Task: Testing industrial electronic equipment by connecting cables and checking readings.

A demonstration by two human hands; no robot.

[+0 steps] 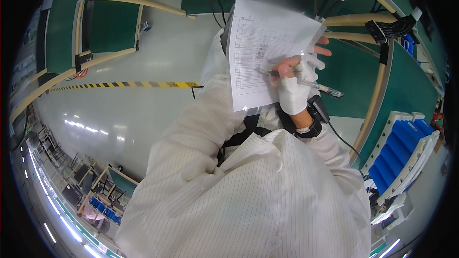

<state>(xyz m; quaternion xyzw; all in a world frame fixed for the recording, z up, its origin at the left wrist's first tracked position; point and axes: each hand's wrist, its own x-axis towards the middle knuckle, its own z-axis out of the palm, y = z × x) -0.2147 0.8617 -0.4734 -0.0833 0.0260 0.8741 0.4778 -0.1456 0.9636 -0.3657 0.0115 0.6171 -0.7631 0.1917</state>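
A white printed sheet with a table on it (pixel 253 74) lies tilted in front of me, its upper part under a dark blurred shape. My right hand (pixel 294 91), in a white glove with bare fingertips, is over the sheet's lower right part. It is closed round a clear-barrelled pen (pixel 327 89), whose tip end points left onto the paper. My left sleeve (pixel 210 102) runs up behind the sheet's left edge. The left hand itself is hidden there, so its grip does not show.
A black device with a cable (pixel 316 110) is strapped on my right wrist. Green-topped benches (pixel 112 21) with beige tube frames stand on both sides. Black cable connectors (pixel 382 31) hang at upper right. Blue bins (pixel 397 155) stand at right. Yellow-black tape (pixel 138 84) crosses the floor.
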